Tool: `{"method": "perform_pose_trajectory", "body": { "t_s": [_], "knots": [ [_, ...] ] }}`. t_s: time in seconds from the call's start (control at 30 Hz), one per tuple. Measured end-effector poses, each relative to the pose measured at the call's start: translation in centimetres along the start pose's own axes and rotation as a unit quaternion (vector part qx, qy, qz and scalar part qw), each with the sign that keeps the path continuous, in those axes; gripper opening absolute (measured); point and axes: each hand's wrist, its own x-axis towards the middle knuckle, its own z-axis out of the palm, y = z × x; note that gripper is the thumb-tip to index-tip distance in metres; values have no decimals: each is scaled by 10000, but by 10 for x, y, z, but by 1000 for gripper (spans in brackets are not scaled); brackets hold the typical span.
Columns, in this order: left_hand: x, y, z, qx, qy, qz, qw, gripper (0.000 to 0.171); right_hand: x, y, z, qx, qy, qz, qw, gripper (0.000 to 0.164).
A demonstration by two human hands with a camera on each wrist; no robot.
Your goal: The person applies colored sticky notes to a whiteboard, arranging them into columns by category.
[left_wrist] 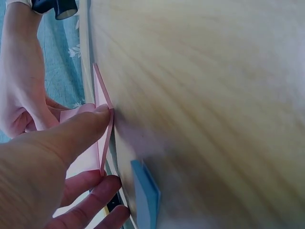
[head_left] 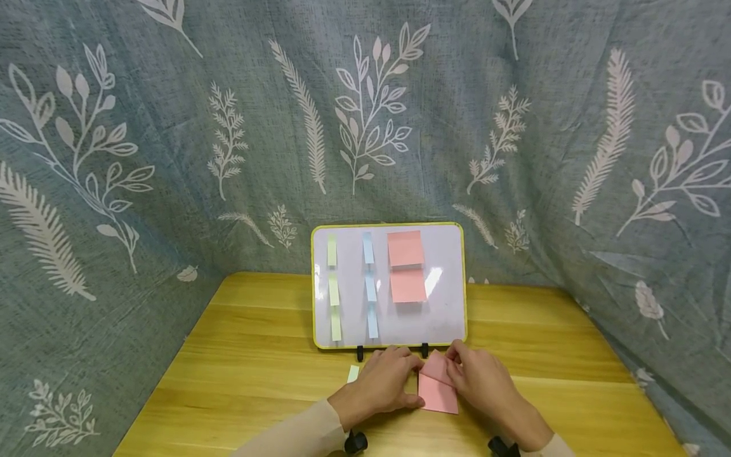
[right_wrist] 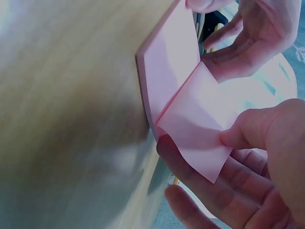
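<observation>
A pink sticky note pad lies on the table in front of the whiteboard. My left hand grips it by the edges, the thumb on the near side and the fingers farther back, as the left wrist view shows. My right hand pinches the top sheet between thumb and fingers. That sheet is bent up off the pad, still joined along a slanting fold line in the right wrist view.
A yellow-framed whiteboard stands behind, bearing green strips, blue strips and two pink notes. A green pad lies left of my left hand. A blue pad shows in the left wrist view.
</observation>
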Motion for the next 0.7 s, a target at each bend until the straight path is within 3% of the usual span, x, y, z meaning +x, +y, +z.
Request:
{"method": "perform_pose_trajectory", "body": {
  "t_s": [0.7],
  "knots": [
    [-2,4,-4,43,-116,-138,9998,65,11,14,-5,140,-146,433,9989,6]
  ]
}}
